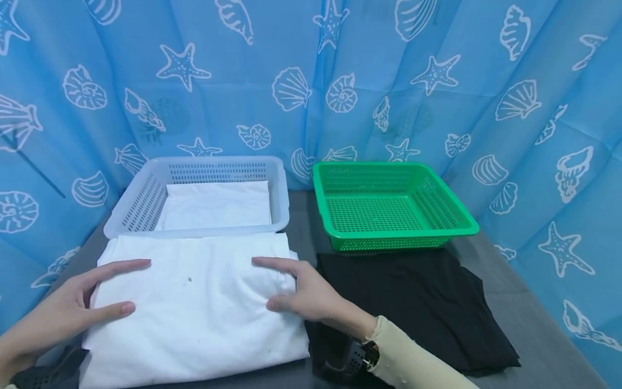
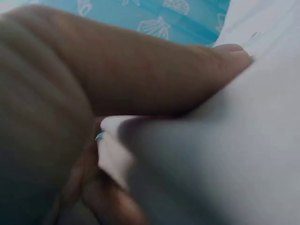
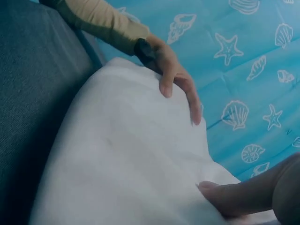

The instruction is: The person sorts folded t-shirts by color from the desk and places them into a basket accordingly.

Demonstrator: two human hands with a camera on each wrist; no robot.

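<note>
Head view. Folded white cloth lies at the front of the scene, left of centre, directly before the pale basket; its far edge meets or overlaps the basket's front rim. One small dark mark on the top face. Left hand grips the cloth's left side, right hand its right side. On each, thumb and index finger are spread apart on the top face; the remaining fingers are tucked out of sight at the edge. Whether the cloth is clear of the worktop: cannot tell. A second white cloth lies flat inside the pale basket. Green basket to the right, its latticed bottom visible. Black cloth spread in front of it, partly behind the right forearm. Blue curtain with white shell and starfish prints at the back.

Left wrist view. One digit lies across the white cloth's top face; other fingers curl at its side, lower down. Cloth held between them. Much of the frame is dark and blurred.

Right wrist view. A digit of the right hand presses the cloth at lower right; its other fingers are hidden. Left hand at the opposite edge, thumb and finger on top.
</note>
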